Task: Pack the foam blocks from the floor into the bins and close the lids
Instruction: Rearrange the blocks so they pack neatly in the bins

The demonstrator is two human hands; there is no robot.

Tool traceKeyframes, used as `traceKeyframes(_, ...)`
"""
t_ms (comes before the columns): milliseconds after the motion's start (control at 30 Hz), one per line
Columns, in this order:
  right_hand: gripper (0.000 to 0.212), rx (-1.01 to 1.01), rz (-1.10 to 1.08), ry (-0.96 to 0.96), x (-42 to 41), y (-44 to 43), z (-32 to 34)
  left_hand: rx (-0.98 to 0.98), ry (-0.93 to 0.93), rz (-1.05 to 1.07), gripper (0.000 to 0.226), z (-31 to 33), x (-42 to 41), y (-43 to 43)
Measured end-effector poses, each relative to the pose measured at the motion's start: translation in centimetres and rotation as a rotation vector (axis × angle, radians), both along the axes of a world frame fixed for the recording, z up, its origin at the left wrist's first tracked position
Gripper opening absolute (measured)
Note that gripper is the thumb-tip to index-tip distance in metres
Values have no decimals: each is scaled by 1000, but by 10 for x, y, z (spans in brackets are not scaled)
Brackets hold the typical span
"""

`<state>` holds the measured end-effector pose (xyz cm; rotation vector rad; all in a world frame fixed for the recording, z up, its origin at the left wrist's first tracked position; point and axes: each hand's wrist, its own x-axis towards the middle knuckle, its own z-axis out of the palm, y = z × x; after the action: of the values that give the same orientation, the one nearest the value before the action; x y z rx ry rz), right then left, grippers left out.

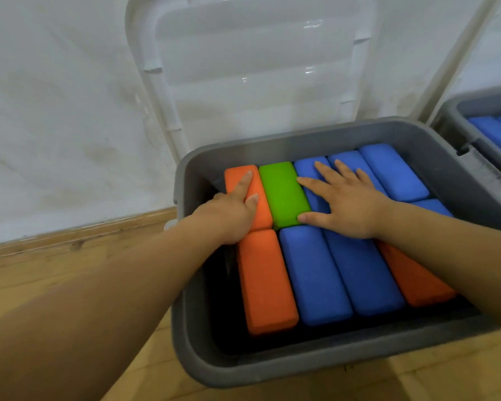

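Grey bin (185,328) of foam blocks (313,273).
Your left hand (232,211) flat left of the green block (284,192); right hand (350,204) spread to its right.

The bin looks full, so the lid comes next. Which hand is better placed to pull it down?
Probably the right hand: its straight fingers lie on the blue blocks farther back, nearer the upright white lid. The left hand rests on the far orange block beside the bin's left wall.
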<state>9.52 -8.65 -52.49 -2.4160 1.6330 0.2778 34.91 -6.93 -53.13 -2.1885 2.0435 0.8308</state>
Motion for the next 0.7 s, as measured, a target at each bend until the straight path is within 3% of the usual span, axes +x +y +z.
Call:
traceKeyframes(333, 97, -103, 9, -13, -1, -6, -13, -54, -29, 10, 60, -2, 0, -3)
traceKeyframes(467, 96, 39, -19, -2, 6, -2, 3, -69, 28, 85, 66, 19, -2, 20)
traceKeyframes(567, 92, 211, -78, -80, 11, -2, 51, -62, 36, 178, 76, 73, -7, 30)
traceKeyframes(700, 90, 186, -101, -190, 3, -22, 163, -116, 35, 263, 79, 182, -13, 19)
